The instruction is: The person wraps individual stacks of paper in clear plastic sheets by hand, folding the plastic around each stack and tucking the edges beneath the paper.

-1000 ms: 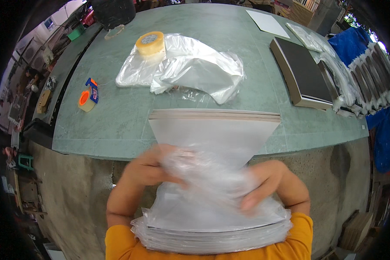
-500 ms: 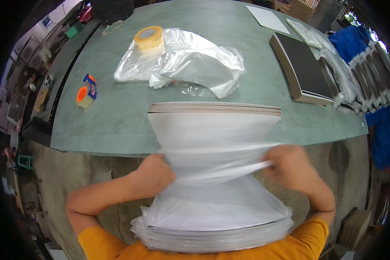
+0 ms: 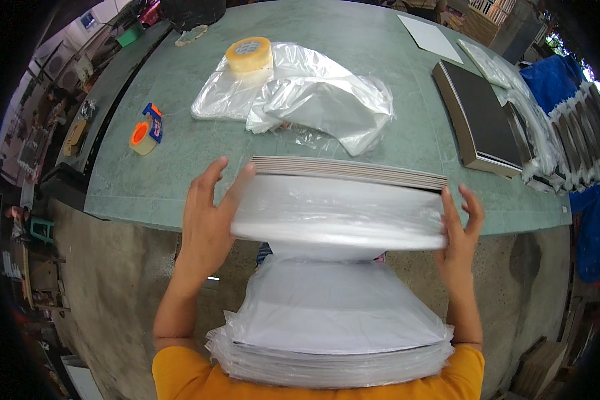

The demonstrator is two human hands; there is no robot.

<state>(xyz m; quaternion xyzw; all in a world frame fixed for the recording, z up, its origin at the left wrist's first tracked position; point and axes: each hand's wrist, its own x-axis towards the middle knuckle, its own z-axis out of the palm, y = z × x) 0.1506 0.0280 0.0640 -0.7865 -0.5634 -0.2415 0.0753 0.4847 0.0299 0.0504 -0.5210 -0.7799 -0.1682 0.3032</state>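
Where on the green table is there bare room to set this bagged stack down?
Bare tabletop lies between the orange tape dispenser and the clear plastic bags, and beyond them toward the white sheet. The right side is crowded by the black-topped board stack and bagged bundles.

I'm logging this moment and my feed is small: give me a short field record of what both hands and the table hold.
left hand: flat against the left end of the stack of flat boards, fingers spread
right hand: pressed against the stack's right end
stack: half sleeved in a clear plastic bag, far edge bare
bag: trails down to the person's chest
table: green top
loose plastic bags: crumpled beyond the stack
tape roll: lying on the bags
orange tape dispenser: far left
dark flat boards: right side
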